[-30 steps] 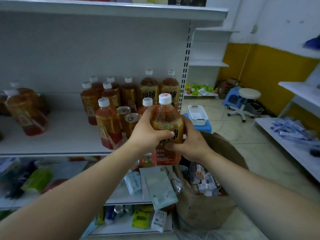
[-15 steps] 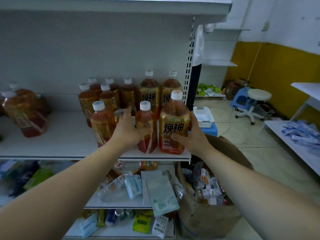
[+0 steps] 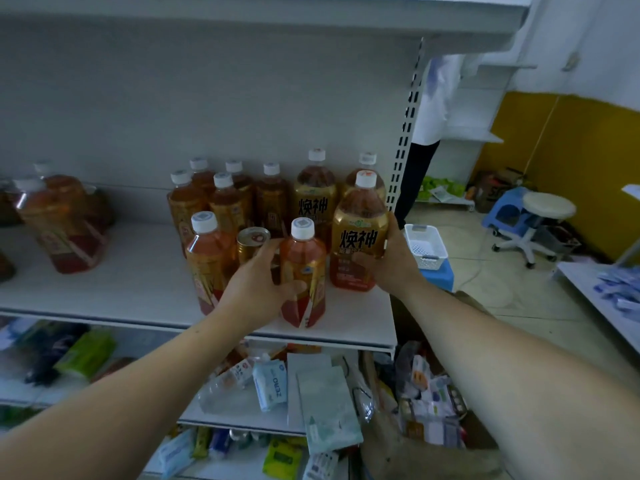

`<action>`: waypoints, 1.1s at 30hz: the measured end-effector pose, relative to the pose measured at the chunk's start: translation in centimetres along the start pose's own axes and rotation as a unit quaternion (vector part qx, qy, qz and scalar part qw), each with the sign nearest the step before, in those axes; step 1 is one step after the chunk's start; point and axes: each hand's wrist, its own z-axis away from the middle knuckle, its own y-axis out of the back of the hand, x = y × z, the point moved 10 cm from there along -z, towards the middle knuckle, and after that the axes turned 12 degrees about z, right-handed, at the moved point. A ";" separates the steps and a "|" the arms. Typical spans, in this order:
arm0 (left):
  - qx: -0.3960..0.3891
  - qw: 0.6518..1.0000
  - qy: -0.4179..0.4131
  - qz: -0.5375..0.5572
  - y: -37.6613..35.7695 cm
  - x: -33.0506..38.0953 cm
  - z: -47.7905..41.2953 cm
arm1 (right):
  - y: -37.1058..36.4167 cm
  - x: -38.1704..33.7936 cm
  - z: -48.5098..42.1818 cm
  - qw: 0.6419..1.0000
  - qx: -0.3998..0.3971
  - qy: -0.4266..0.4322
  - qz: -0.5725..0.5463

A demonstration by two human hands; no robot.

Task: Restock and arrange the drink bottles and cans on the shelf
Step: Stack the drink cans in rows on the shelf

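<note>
Currently, placement is in hand: the right hand (image 3: 391,261) curls round the large bottle (image 3: 358,237), upright at the right end of the shelf (image 3: 121,282). The left hand (image 3: 258,289) grips the small bottle (image 3: 304,271) just left. Next, probably: release, then square the near row.

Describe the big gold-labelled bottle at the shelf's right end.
The big bottle is clear plastic with a white cap, brown drink, a gold label with black characters and a reddish band. It stands upright near the front right corner of the shelf, ahead of two like bottles. The right hand grips its right side, thumb across the front. The smaller bottle in the left hand stands just left.
</note>
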 end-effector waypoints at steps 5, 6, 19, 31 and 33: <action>-0.022 1.000 0.020 0.007 -0.2 -0.7 -0.4 | -0.1 0.5 -1.4 1.000 -0.001 0.004 0.002; -0.028 0.999 0.023 0.007 -0.3 -0.8 -0.4 | -0.1 0.6 -1.6 1.000 -0.002 0.004 0.001; -0.036 0.999 -0.010 -0.017 2.5 0.5 1.7 | 2.8 -6.3 3.9 0.969 0.196 0.103 0.109; 0.141 0.986 0.079 0.042 10.3 -4.3 1.4 | -6.1 -8.4 6.5 0.998 -0.055 0.014 0.015; 0.101 0.988 0.083 0.088 8.9 -5.1 0.6 | -5.8 -8.6 6.6 0.999 -0.039 0.015 0.022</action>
